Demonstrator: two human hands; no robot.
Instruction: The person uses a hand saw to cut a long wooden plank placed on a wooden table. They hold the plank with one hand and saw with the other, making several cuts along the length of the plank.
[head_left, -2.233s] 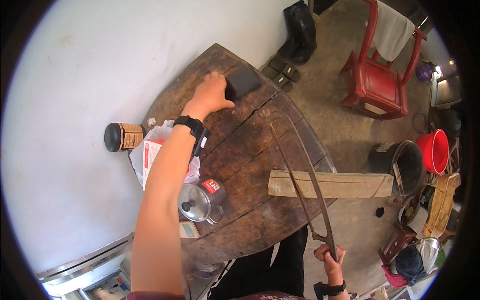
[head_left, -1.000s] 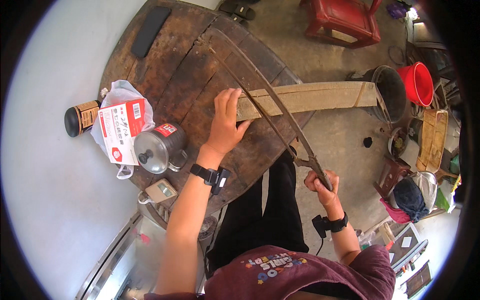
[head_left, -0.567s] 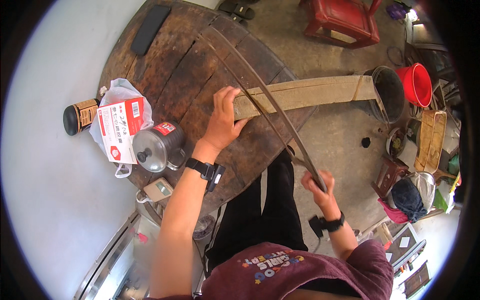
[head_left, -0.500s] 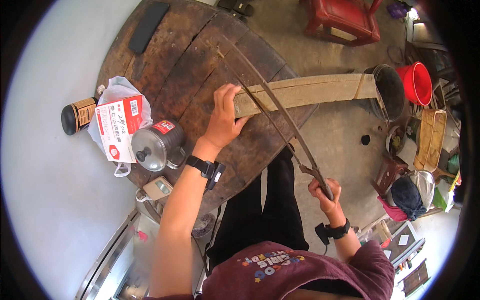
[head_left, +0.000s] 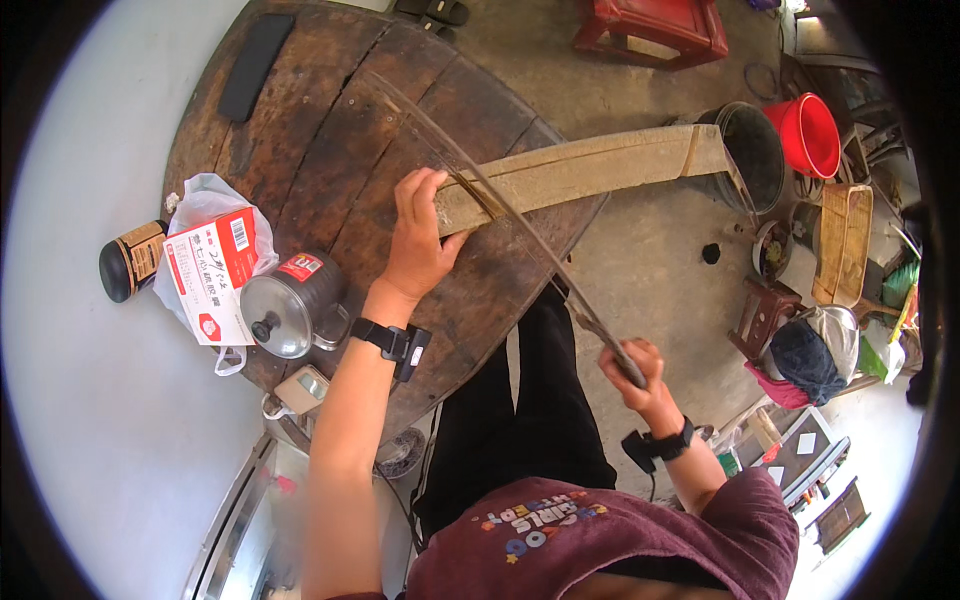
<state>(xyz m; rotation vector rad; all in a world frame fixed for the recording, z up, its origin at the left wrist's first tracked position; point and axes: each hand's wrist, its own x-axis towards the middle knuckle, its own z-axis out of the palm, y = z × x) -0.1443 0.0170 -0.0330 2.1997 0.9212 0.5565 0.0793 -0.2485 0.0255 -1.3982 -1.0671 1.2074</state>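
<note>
A long pale wooden board (head_left: 600, 174) lies over the right edge of the brown plank table (head_left: 330, 120), its far end sticking out past the table. My left hand (head_left: 412, 235) grips the board's near end, fingers on its upper edge and thumb below. A bow saw (head_left: 535, 238) crosses the board just right of those fingers, over a dark cut. Closed around the saw's handle end, my right hand (head_left: 636, 374) is to the right of my legs, off the table. The blade is mostly hidden beneath the saw's back bar.
On the table's left stand a lidded metal pot (head_left: 285, 318), a red-and-white box (head_left: 210, 275) on a plastic bag and a dark jar (head_left: 133, 262). A black slab (head_left: 256, 68) lies farther back. Beyond the board's end are a black bucket (head_left: 750, 160) and a red bucket (head_left: 806, 135).
The saw has tilted, so its back bar and blade now nearly overlap, where a gap showed between them. Both hands keep their holds. The whole view has shifted slightly.
</note>
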